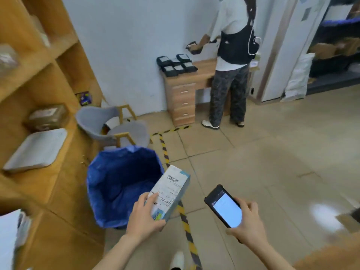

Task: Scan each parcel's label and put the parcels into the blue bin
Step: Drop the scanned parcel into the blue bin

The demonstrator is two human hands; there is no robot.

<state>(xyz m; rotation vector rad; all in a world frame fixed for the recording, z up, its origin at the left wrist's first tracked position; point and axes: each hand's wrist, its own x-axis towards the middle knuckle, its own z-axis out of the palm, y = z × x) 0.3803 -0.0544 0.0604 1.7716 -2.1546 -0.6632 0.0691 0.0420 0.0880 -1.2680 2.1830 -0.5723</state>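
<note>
Tiled floor (253, 152); blue bin (120, 184) beside shelf (48, 78); hands clamped: left (144, 215) parcel (171, 190), right (249, 223) scanner (224, 207).

the left hand (145, 217) grips a white parcel (170, 191) by its near end, thumb on the label, whose barcode faces up at the far end. just left of and beyond that hand stands the blue bin (109, 191), its liner open; the parcel's far end reaches over the bin's rim. the right hand (248, 225), well apart to the right, holds a handheld scanner (225, 206) with its lit screen up. black-and-yellow floor tape (185, 221) runs between the two hands.
</note>
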